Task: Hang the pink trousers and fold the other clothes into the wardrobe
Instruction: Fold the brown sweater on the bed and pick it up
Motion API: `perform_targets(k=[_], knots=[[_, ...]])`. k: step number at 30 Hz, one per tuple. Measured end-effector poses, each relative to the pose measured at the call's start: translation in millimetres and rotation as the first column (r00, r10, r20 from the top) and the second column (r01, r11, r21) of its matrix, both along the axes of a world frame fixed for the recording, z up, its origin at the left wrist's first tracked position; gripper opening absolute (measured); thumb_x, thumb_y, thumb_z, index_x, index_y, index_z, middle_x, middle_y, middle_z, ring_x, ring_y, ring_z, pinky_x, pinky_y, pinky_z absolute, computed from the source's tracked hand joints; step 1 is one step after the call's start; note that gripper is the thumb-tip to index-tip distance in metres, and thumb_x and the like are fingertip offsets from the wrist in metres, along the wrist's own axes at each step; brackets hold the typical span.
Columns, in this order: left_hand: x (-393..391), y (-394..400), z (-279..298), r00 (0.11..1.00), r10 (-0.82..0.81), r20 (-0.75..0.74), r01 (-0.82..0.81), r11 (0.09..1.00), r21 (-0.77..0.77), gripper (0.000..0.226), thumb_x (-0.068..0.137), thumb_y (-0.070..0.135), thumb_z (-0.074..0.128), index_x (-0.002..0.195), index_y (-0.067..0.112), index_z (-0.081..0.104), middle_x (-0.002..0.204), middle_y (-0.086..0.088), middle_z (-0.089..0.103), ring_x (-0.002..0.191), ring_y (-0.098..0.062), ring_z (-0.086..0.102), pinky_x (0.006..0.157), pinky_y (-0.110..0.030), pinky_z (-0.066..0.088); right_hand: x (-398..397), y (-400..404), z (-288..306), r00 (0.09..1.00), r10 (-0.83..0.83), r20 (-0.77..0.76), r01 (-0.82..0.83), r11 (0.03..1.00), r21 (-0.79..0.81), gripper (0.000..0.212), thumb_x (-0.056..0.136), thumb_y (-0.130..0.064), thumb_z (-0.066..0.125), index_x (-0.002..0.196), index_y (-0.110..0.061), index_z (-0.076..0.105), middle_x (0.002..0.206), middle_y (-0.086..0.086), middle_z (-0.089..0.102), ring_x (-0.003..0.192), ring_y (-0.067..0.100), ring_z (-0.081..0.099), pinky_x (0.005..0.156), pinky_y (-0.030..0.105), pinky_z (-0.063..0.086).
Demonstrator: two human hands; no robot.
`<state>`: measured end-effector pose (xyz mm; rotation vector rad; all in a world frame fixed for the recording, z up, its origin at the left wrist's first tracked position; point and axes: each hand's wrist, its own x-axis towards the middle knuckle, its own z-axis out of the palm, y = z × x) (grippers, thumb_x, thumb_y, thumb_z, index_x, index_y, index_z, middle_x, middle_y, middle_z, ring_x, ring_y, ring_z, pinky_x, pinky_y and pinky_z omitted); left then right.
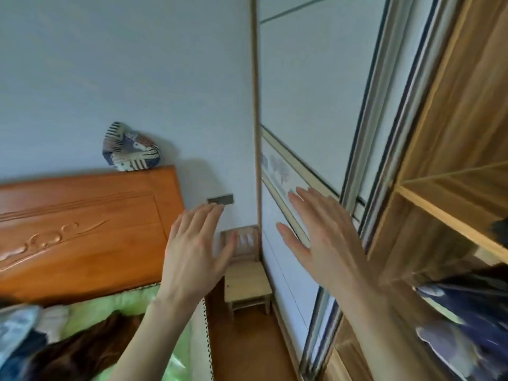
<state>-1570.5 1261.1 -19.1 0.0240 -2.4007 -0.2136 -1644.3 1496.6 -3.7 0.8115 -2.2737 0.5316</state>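
My left hand (pixel 196 250) and my right hand (pixel 320 237) are both raised in front of me with fingers spread, holding nothing. The right hand hovers in front of the wardrobe's white sliding door (pixel 308 105). The open wardrobe section (pixel 450 171) with wooden shelves is at the right. Dark blue patterned clothing (pixel 461 317) lies inside it at the lower right. More clothes, brown (pixel 82 350) and blue-white (pixel 16 328), lie on the green bedding (pixel 115 306) at the lower left. No pink trousers are in view.
An orange wooden headboard (pixel 82 229) stands at the left with a patterned cushion (pixel 129 148) on top. A small wooden chair (pixel 247 273) sits in the corner between bed and wardrobe. A narrow strip of wooden floor (pixel 247 347) runs between them.
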Motion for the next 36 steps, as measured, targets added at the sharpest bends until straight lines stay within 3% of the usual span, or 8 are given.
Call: perform_targets(k=[4,8,15,25,31,36], knots=[[18,-56,-15,0.985,0.173,-0.016,-0.173,0.984,0.032,0.048,0.102,0.042,0.056,0.138,0.011,0.061,0.139,-0.007,0.064,0.135,-0.028,0.055,0.114,-0.047,0.043,-15,-65,-16,0.994,0.096,0.047,-0.098,0.994,0.038,0.060,0.104,-0.054,0.044,0.148,-0.014,0.055,0.151,0.007,0.056,0.145,0.024,0.046,0.121,0.047,0.035],[43,-108,-42,0.948,0.309,-0.070,-0.302,0.948,0.100,0.044,0.101,0.036,0.058,0.136,0.009,0.063,0.136,-0.007,0.065,0.133,-0.029,0.057,0.112,-0.046,0.045,-24,-134,-38,0.968,0.242,0.065,-0.244,0.970,0.014,0.057,0.104,-0.051,0.051,0.145,-0.013,0.057,0.150,0.006,0.057,0.143,0.023,0.049,0.117,0.049,0.040],[98,-176,-84,0.828,0.554,0.089,-0.560,0.811,0.170,0.048,0.103,0.040,0.054,0.139,0.009,0.060,0.139,-0.008,0.063,0.136,-0.028,0.053,0.111,-0.048,0.046,-23,-241,-69,0.874,0.461,0.154,-0.471,0.882,0.034,0.059,0.106,-0.050,0.051,0.153,-0.015,0.047,0.154,0.003,0.053,0.147,0.019,0.044,0.122,0.045,0.035],[175,-229,-151,0.586,0.791,0.178,-0.808,0.553,0.205,0.047,0.103,0.039,0.053,0.140,0.012,0.060,0.137,-0.006,0.064,0.133,-0.026,0.054,0.110,-0.044,0.044,3,-362,-127,0.626,0.742,0.240,-0.772,0.634,0.052,0.055,0.107,-0.046,0.051,0.153,-0.016,0.048,0.151,0.002,0.055,0.146,0.018,0.044,0.123,0.042,0.032],[183,-270,-203,0.446,0.847,0.288,-0.892,0.396,0.218,0.046,0.101,0.038,0.055,0.138,0.011,0.062,0.135,-0.006,0.066,0.128,-0.028,0.058,0.108,-0.043,0.045,-6,-440,-172,0.500,0.790,0.355,-0.855,0.515,0.060,0.056,0.106,-0.045,0.051,0.153,-0.017,0.047,0.153,0.000,0.054,0.147,0.016,0.042,0.123,0.042,0.033],[173,-314,-259,0.323,0.866,0.383,-0.941,0.250,0.227,0.044,0.100,0.034,0.061,0.137,0.011,0.061,0.132,-0.007,0.067,0.125,-0.030,0.060,0.105,-0.044,0.047,-18,-512,-229,0.386,0.796,0.467,-0.911,0.409,0.056,0.054,0.104,-0.043,0.054,0.150,-0.015,0.051,0.150,0.002,0.056,0.144,0.017,0.046,0.122,0.034,0.029]])
